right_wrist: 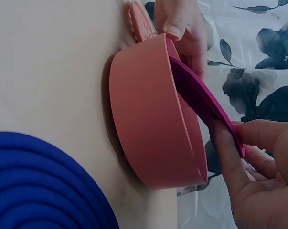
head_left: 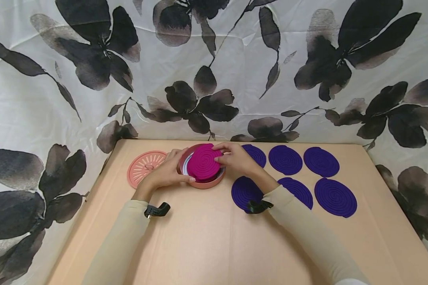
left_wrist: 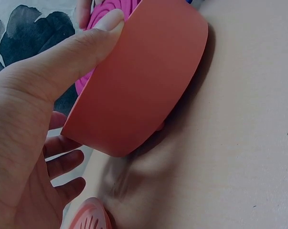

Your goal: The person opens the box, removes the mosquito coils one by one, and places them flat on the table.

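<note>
A round magenta coaster (head_left: pixel 203 162) with concentric ridges tilts over the mouth of a coral-coloured round container (head_left: pixel 206 185). My right hand (head_left: pixel 237 158) pinches its right edge between thumb and fingers; the opposite edge dips inside the rim in the right wrist view. My left hand (head_left: pixel 167 168) grips the container's left side, its thumb on the rim in the left wrist view. White and dark curved edges show inside the container, but the coaster hides most of the interior. A coral slotted lid (head_left: pixel 142 164) lies on the table just left of my left hand.
Several dark blue ridged coasters (head_left: pixel 285 160) lie flat in two rows on the right of the wooden table (head_left: pixel 199 237), some partly under my right forearm. A floral cloth (head_left: pixel 207 59) hangs behind the table's back edge and along its sides.
</note>
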### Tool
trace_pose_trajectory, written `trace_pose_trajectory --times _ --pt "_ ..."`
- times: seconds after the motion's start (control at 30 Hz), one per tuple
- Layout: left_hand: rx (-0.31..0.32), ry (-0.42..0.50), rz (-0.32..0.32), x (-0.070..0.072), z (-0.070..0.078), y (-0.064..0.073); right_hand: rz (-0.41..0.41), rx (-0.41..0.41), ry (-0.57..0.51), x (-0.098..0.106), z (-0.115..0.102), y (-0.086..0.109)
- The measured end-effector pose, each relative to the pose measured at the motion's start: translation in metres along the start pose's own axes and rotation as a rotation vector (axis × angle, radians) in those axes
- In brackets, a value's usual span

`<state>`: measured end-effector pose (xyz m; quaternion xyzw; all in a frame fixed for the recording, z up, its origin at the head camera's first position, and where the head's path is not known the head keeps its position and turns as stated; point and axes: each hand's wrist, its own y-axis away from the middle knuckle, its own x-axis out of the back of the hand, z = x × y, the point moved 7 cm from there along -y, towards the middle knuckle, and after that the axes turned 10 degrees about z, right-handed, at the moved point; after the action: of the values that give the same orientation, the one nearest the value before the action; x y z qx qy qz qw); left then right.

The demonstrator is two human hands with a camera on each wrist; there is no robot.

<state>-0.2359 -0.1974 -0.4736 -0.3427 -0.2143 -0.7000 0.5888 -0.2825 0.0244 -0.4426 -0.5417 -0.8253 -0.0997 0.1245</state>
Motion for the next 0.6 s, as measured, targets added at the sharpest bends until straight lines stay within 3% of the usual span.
trace_pose_trajectory --times 0.3,0.6 --pt "0.005 -0.001 -0.003 0.0 -0.001 0.0 0.037 0.039 0.058 0.021 -0.003 0.01" --pt "0.007 -0.001 -0.009 0.0 -0.003 0.001 0.056 0.022 0.017 0.034 -0.004 0.022"
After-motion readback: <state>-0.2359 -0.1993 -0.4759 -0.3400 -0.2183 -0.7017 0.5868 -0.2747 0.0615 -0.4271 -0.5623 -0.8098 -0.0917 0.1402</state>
